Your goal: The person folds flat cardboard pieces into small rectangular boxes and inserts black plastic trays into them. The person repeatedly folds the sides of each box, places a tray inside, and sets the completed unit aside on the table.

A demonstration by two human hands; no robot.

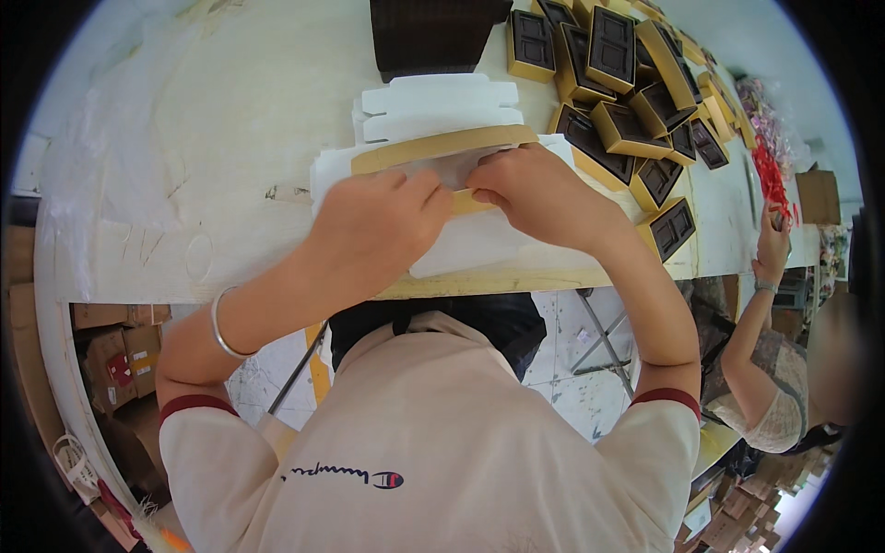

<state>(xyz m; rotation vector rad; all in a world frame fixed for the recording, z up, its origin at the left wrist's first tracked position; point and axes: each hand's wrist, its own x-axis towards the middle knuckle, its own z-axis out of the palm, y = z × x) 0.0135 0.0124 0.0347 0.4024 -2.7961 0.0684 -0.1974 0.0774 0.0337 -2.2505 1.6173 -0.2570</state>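
At the far left of the frame a sheet of clear crinkled plastic film (101, 166) lies on the pale, scuffed wooden table (240, 138). Below the table edge, at lower left, brown cardboard cartons (115, 355) sit on the floor. A silver bangle (221, 327) circles the left forearm.

In the middle of the frame the left hand (378, 230) presses down, its grip pinched narrow on the flat gold cardboard box frame with a clear window (442, 152) (fingertips on the near edge of the frame). That frame lies on a stack of flat white die-cut cardboard blanks (438, 106), just above the near table edge. The right hand (535, 189) meets the left one almost thumb to thumb, its grip likewise closed on the same gold edge.

At top centre stands a dark brown ribbed tray (433, 32). Right of it, in the upper right, a heap of small gold boxes with dark brown inserts (636, 101) crowds the table. At the far right edge another person's raised hand (772, 241) is near a cluster of red ribbon pieces (770, 175).
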